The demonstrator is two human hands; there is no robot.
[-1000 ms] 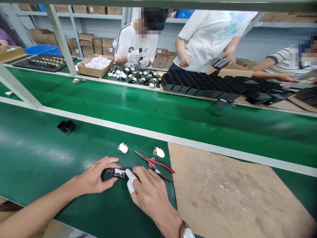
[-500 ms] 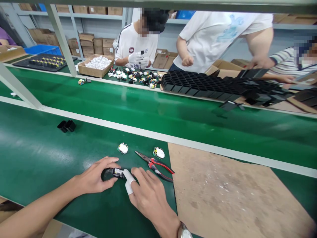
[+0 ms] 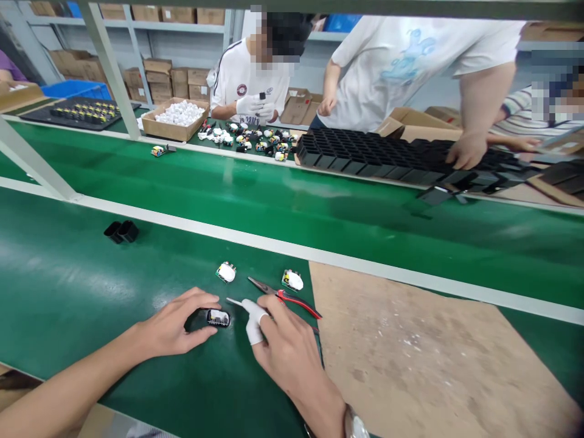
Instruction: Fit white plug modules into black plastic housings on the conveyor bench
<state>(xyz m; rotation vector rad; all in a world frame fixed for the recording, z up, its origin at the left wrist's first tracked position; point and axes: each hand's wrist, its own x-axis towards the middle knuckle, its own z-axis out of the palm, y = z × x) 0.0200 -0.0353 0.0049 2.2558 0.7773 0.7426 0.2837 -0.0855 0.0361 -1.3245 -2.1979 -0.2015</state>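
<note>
A small black plastic case (image 3: 218,318) stands with its open end up, a circuit board with white and metal parts showing inside. My left hand (image 3: 185,322) grips it from the left, thumb and fingers curved around its end. To the right, my right hand (image 3: 285,340) is apart from the case, white finger cots on its thumb and index finger. Those fingers pinch a thin pale strip (image 3: 234,302), its exact kind unclear. Red-handled long-nose pliers (image 3: 298,302) lie partly beneath my right hand. Two circuit boards with white tops (image 3: 225,272) (image 3: 292,280) lie beyond.
Two empty black cases (image 3: 121,232) stand at the left. A cardboard sheet (image 3: 410,347) covers the bench at right. Past a pale rail runs a green belt (image 3: 255,188) carrying a board (image 3: 159,150). Co-workers stand behind a box of white parts (image 3: 176,120) and rows of black cases (image 3: 360,152).
My right hand has drawn back rightward off the case, and a thin strip now shows at its fingertips. My left hand stays put. Across the belt, a co-worker's hand has lowered onto the black cases.
</note>
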